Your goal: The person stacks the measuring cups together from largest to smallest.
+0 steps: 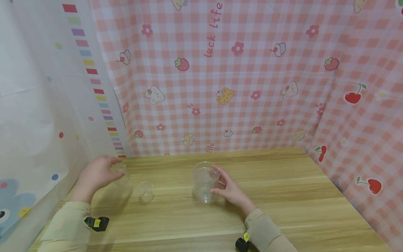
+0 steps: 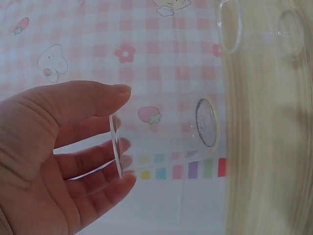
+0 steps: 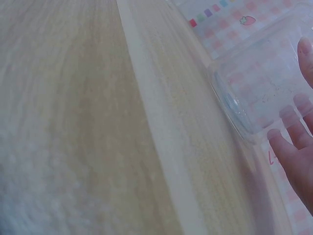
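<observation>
At the left of the head view, my left hand (image 1: 98,174) holds a small clear plastic cup (image 1: 122,178). In the left wrist view the thumb and fingertips pinch this cup (image 2: 166,122) around its rim, its base close to the tabletop; whether it touches cannot be told. Another small clear cup (image 1: 146,193) stands upright just to its right. Near the middle stands a larger clear cup (image 1: 203,183), with my right hand (image 1: 233,192) gripping its right side, thumb in front and fingers behind. The right wrist view shows the large cup (image 3: 264,83) partly cut off.
A wood-grain table (image 1: 176,224) lies beneath everything. Behind it hangs a pink checked cloth (image 1: 201,80); a white patterned cloth (image 1: 37,105) borders the left, and cherry-print cloth (image 1: 368,140) the right. Small black cameras sit on both wrists.
</observation>
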Demonstrator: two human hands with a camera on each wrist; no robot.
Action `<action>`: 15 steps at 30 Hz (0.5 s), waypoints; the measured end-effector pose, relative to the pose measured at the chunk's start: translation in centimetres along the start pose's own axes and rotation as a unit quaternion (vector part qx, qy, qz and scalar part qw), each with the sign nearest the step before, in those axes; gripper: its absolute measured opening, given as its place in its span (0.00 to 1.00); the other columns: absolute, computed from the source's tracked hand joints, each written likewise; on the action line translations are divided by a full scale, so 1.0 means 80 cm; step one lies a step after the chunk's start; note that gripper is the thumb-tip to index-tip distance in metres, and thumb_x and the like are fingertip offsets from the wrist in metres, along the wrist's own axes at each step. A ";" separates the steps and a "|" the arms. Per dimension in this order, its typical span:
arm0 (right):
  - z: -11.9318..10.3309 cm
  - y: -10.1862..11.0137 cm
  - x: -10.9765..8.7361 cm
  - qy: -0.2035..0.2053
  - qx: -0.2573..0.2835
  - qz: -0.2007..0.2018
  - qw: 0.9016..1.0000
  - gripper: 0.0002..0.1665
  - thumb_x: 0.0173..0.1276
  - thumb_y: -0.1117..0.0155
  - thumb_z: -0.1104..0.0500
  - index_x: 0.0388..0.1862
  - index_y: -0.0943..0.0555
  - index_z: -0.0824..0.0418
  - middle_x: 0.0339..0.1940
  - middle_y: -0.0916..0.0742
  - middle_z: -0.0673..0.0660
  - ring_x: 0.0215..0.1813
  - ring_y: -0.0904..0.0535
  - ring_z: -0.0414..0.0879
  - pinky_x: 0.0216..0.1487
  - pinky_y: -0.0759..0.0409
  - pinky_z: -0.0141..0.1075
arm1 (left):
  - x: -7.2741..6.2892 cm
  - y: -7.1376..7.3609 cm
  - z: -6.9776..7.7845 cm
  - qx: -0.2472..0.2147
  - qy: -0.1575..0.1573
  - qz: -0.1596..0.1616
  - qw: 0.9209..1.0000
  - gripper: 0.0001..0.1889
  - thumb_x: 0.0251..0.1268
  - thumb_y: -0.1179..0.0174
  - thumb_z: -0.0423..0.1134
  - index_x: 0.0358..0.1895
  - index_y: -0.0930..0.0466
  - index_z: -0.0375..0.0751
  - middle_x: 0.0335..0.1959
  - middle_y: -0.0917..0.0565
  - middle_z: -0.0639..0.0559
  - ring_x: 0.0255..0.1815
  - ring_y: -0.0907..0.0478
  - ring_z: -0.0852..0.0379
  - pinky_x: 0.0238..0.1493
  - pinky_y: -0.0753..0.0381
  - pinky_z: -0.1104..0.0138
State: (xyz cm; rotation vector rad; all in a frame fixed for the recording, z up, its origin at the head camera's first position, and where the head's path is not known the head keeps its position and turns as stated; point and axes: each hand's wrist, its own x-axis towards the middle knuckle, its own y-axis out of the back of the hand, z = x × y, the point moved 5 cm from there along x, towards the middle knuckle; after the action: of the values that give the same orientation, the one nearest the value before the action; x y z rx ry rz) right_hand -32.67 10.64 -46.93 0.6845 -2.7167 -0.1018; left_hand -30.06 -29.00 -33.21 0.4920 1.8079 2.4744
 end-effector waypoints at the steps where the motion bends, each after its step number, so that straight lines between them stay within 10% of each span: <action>1: 0.000 0.000 0.000 0.000 -0.001 0.000 1.000 0.53 0.59 0.29 0.70 0.79 0.46 0.63 0.75 0.35 0.70 0.75 0.40 0.64 0.69 0.33 0.46 | 0.000 0.001 0.001 0.001 -0.001 0.001 1.000 0.25 0.54 0.29 0.42 0.51 0.18 0.26 0.47 0.17 0.29 0.49 0.22 0.30 0.48 0.24 0.40; 15: -0.001 0.000 -0.001 0.002 -0.011 0.004 1.000 0.53 0.58 0.28 0.69 0.79 0.46 0.64 0.74 0.35 0.71 0.74 0.40 0.63 0.69 0.32 0.46 | 0.001 0.011 0.022 0.006 -0.003 0.004 1.000 0.25 0.58 0.31 0.45 0.54 0.18 0.30 0.50 0.17 0.31 0.46 0.20 0.33 0.44 0.22 0.41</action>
State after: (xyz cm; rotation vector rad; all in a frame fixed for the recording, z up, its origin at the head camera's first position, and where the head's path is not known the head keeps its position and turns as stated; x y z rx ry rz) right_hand -32.61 10.70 -46.89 0.6672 -2.7102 -0.1281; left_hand -29.50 -27.66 -31.91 0.5068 1.8245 2.4661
